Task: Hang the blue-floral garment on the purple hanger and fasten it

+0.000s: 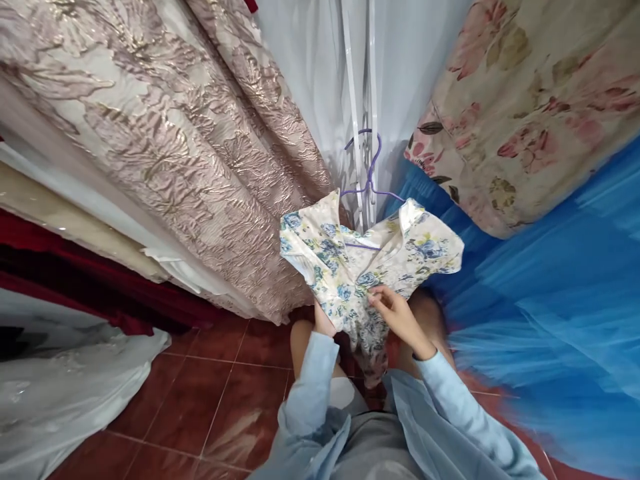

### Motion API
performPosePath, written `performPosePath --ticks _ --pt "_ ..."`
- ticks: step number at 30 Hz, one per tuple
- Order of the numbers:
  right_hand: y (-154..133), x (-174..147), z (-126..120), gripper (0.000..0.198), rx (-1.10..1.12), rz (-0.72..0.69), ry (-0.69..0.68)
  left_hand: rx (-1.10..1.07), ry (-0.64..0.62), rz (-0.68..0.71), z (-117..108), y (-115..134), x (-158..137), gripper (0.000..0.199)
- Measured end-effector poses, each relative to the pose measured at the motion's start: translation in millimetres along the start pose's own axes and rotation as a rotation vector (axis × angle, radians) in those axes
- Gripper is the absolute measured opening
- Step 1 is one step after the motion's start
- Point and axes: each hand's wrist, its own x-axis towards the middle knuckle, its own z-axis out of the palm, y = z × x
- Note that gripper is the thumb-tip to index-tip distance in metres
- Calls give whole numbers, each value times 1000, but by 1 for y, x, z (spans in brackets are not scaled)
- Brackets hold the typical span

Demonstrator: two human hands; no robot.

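A white dress (345, 287) with blue flowers hangs in front of me on a thin purple hanger (371, 183). Its short sleeves spread to both sides and its skirt gathers down between my knees. My right hand (400, 320) pinches the fabric at the front of the bodice, thumb and forefinger together. At the left side of the waist, my left hand (324, 321) goes behind the cloth, which hides its fingers. The hanger's hook is beside white straps (370, 87) that hang down from above.
Pink embossed fabric (200, 167) hangs at the left, with dark red cloth (100, 273) beyond it. Floral fabric (545, 113) and blue tulle (560, 313) crowd the right side. White sheer cloth (75, 393) reaches the red tiled floor (215, 393) at lower left.
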Motion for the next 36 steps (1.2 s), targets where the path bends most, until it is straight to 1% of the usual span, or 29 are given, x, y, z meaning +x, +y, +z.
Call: performPosePath --ticks 1,2,3,6,7,9,10,11,13,14,15,16,18,19,20,23,25,27,29,31,33,36 --pt "-3 8 4 35 -50 -14 23 24 17 8 -11 -5 -5 90" --pt "-7 15 8 33 -104 -20 46 79 30 21 -20 -11 -10 94" --pt "-10 21 12 31 -162 -20 72 167 47 45 -26 -17 -14 93" --pt "-18 30 18 24 -322 -3 168 495 122 158 -32 -33 -18 72" --pt "-18 31 17 23 -351 3 181 575 137 184 -32 -36 -17 65" --pt "-18 30 13 25 -347 12 167 669 152 229 -32 -36 -13 52" --pt "-16 28 10 26 -308 14 145 696 186 299 -33 -35 -11 48" --pt "-14 24 7 28 -250 19 119 725 258 418 -34 -33 -9 46" --pt "-10 16 2 32 -104 45 91 816 451 746 -36 -30 -8 44" --pt "-7 12 1 33 -36 66 89 888 494 896 -35 -30 -9 42" --pt "-5 7 1 35 23 89 90 986 457 996 -34 -33 -11 39" --pt "-3 3 1 36 73 109 93 1096 345 1033 -31 -37 -13 35" --pt "-2 -4 3 37 152 142 93 1246 53 987 -23 -49 -16 30" --pt "-3 -7 3 38 180 155 87 1269 -33 946 -18 -55 -16 29" --pt "-4 -9 4 38 203 167 80 1267 -57 913 -14 -61 -16 29" --pt "-9 -13 2 39 242 195 62 1218 15 865 -6 -72 -14 16" --pt "-11 -15 0 38 265 188 44 1202 7 827 -4 -73 -14 10" --pt "-12 -17 0 39 297 176 20 1179 -18 782 -3 -71 -17 8" --pt "-15 -16 0 39 340 178 16 1151 -16 732 -2 -70 -22 4" --pt "-23 -12 2 39 383 189 58 1117 -8 678 1 -69 -27 5" --pt "-40 -2 4 37 418 167 152 1094 -25 630 6 -69 -30 7" --pt "-79 25 3 32 419 48 282 1119 -56 595 14 -67 -30 13"
